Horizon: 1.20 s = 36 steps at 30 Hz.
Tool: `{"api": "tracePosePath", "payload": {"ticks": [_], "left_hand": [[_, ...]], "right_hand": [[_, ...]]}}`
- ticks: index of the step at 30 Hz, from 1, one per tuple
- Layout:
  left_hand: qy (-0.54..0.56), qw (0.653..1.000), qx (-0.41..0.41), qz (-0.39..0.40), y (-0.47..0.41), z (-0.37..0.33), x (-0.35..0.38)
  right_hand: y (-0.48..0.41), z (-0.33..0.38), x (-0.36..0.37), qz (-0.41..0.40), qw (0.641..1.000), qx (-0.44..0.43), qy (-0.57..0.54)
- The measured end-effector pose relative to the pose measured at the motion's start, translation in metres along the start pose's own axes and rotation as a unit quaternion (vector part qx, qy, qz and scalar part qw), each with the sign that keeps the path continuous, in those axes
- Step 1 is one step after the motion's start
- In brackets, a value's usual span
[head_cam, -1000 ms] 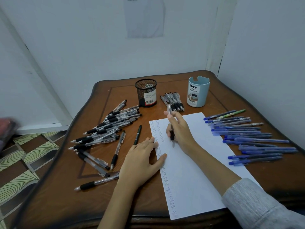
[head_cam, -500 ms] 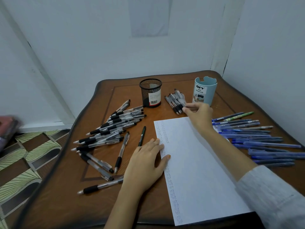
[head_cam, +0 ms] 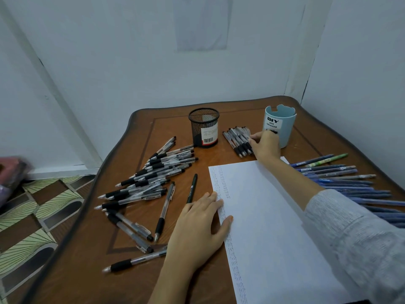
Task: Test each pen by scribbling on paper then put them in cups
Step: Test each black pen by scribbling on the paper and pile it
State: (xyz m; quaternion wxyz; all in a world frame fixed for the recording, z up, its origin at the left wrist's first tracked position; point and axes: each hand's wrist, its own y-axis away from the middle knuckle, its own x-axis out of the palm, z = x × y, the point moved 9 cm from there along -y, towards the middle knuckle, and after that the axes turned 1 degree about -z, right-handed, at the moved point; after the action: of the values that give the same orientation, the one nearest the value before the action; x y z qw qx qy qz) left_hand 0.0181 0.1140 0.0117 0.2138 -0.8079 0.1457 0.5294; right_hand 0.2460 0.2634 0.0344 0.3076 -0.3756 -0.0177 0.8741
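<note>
Compared with a second ago, the right hand (head_cam: 266,145) is no longer found over the paper (head_cam: 274,227) with a pen gripped in it; it is now stretched to the far side of the table (head_cam: 135,270), just in front of the blue cup (head_cam: 285,126). By this the tested pen is judged to be laid with the small bundle of black pens (head_cam: 237,139), between the blue cup and the mesh cup (head_cam: 205,128), not dropped into a cup; no pen is seen standing out of either. The bundle is touched by the fingertips, but the hand is slightly blurred, so whether a pen is pinched or released cannot be told. The paper's left edge is pressed down by the left hand (head_cam: 197,224), laid flat with fingers straight and nothing held
</note>
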Motion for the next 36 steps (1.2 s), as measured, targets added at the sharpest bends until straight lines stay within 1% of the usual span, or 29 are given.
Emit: {"api": "tracePosePath", "payload": {"ticks": [4, 7, 9, 11, 13, 15, 18, 21, 23, 26, 29, 32, 36], "left_hand": [[-0.004, 1.000, 0.005, -0.003, 0.001, 0.000, -0.001], [-0.005, 1.000, 0.006, 0.002, 0.001, -0.001, 0.000], [-0.003, 1.000, 0.010, -0.007, 0.001, -0.002, -0.002], [0.005, 1.000, 0.018, -0.025, 0.002, -0.004, -0.005], [0.017, 0.996, 0.038, -0.073, 0.005, -0.009, -0.013], [0.014, 0.986, 0.070, -0.153, 0.010, -0.013, -0.024], [-0.024, 0.964, 0.098, -0.246, 0.019, -0.017, -0.034], [-0.047, 0.945, 0.122, -0.300, 0.029, -0.026, -0.042], [-0.004, 0.948, 0.119, -0.295, 0.031, -0.024, -0.044], [0.142, 0.958, 0.041, -0.245, 0.025, -0.003, -0.042], [0.287, 0.933, -0.059, -0.208, 0.026, 0.015, -0.038], [0.347, 0.911, -0.094, -0.202, 0.037, 0.021, -0.042], [0.372, 0.897, -0.091, -0.219, 0.055, 0.033, -0.056]], "right_hand": [[0.010, 0.005, -0.009, -0.012, 0.999, -0.026, 0.023], [0.032, 0.013, -0.022, -0.022, 0.998, -0.054, 0.015], [0.052, 0.019, -0.026, 0.003, 0.997, -0.074, -0.017], [0.076, 0.026, -0.025, 0.056, 0.993, -0.086, -0.049], [0.103, 0.029, -0.024, 0.113, 0.988, -0.090, -0.054], [0.129, 0.032, -0.022, 0.153, 0.983, -0.092, -0.050], [0.153, 0.030, -0.017, 0.183, 0.978, -0.095, -0.036], [0.168, 0.024, -0.013, 0.184, 0.978, -0.097, -0.020], [0.174, 0.021, -0.014, 0.168, 0.980, -0.104, -0.017], [0.179, 0.018, -0.015, 0.163, 0.980, -0.111, -0.018], [0.185, 0.019, -0.016, 0.168, 0.976, -0.135, -0.008], [0.190, 0.021, -0.017, 0.173, 0.973, -0.152, 0.001], [0.197, 0.026, -0.015, 0.179, 0.965, -0.186, 0.047]]}}
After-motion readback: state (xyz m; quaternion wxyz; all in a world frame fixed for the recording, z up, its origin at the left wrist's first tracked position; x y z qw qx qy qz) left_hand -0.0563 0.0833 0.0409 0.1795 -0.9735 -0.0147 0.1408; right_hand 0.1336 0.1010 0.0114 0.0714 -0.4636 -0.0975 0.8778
